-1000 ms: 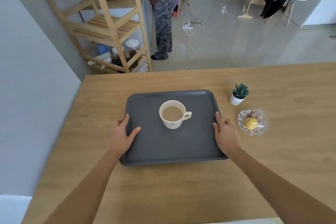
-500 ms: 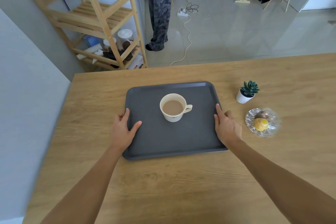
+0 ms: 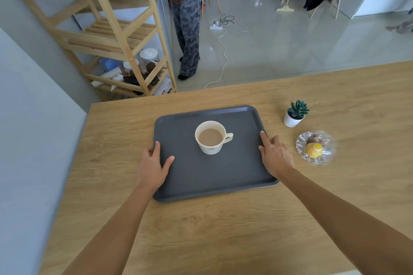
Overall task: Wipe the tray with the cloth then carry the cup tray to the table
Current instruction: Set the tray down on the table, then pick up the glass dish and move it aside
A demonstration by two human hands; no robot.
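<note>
Wooden table (image 3: 223, 230), grey floor beyond. Dark tray (image 3: 212, 176) flat on table, full cup (image 3: 211, 137) at centre. Left hand (image 3: 152, 165) and right hand (image 3: 276, 156) gripping opposite rims. No cloth visible; delivery apparently done, release left.

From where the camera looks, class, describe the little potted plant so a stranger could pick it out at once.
Start at the wooden table and find the grey tray. Just beyond its far right corner stands the potted plant: a spiky green succulent in a white pot, upright, unlike the flat glass dish nearer the camera.
</note>
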